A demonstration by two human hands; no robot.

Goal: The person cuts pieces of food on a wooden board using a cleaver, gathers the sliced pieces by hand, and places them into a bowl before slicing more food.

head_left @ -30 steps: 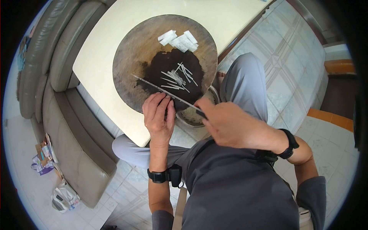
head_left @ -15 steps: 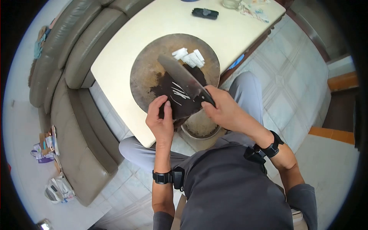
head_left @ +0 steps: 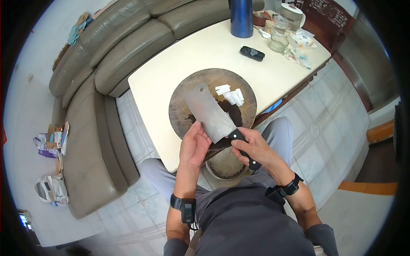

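A cleaver (head_left: 210, 112) with a broad steel blade and black handle lies turned flat over the round wooden chopping board (head_left: 181, 102). My right hand (head_left: 257, 148) is wrapped round its handle. Palm up, my left hand (head_left: 195, 147) has its fingers loosely spread, the fingertips right at the blade's near-left edge. White rectangular slices (head_left: 232, 97) sit together on the far right of the board. A dark wet patch (head_left: 235, 112) covers part of the wood. The blade hides the area where thin white strips lay.
Below the table edge, a round basin (head_left: 226, 165) holds pale bits. Farther back on the cream table (head_left: 149, 81) stand a blue flask (head_left: 241, 19), a black case (head_left: 252, 53), a glass mug (head_left: 279, 42) and a tissue pack (head_left: 301, 39). A grey sofa (head_left: 85, 141) runs along the left.
The cleaver has turned from edge-down to flat, its broad side now showing. My left hand has rolled palm up and come to the blade. The view has tilted up, showing more of the table.
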